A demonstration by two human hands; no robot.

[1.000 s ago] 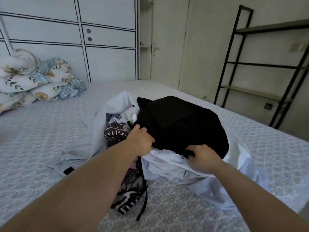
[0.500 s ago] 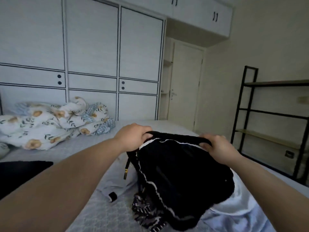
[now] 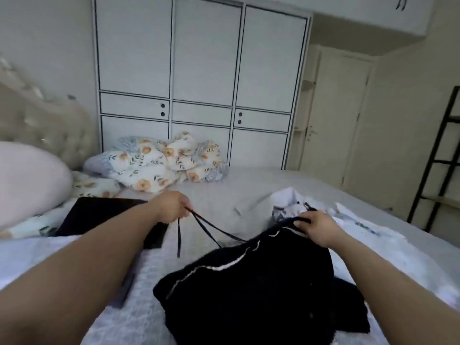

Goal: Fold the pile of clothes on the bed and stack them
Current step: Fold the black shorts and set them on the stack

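Observation:
A black garment [image 3: 261,290] with a thin white stripe hangs low over the bed [image 3: 236,195] in front of me. My right hand [image 3: 315,226] grips its upper edge. My left hand [image 3: 174,206] pinches its black drawstring [image 3: 199,225], pulled out to the left, with one end dangling. Behind my right hand lies the pile of white and pale clothes [image 3: 348,220]. A flat, dark folded garment [image 3: 104,215] rests on the bed at the left, partly behind my left forearm.
A crumpled floral quilt [image 3: 159,165] sits at the far side of the bed, with a pale pink pillow [image 3: 29,180] at the left. White wardrobes [image 3: 199,83] stand behind. A black metal shelf [image 3: 438,170] stands to the right of the bed.
Both hands lifted the black garment off the pile and brought it toward me. My left hand let go of the waistband and now pulls the drawstring to the left. The view turned left.

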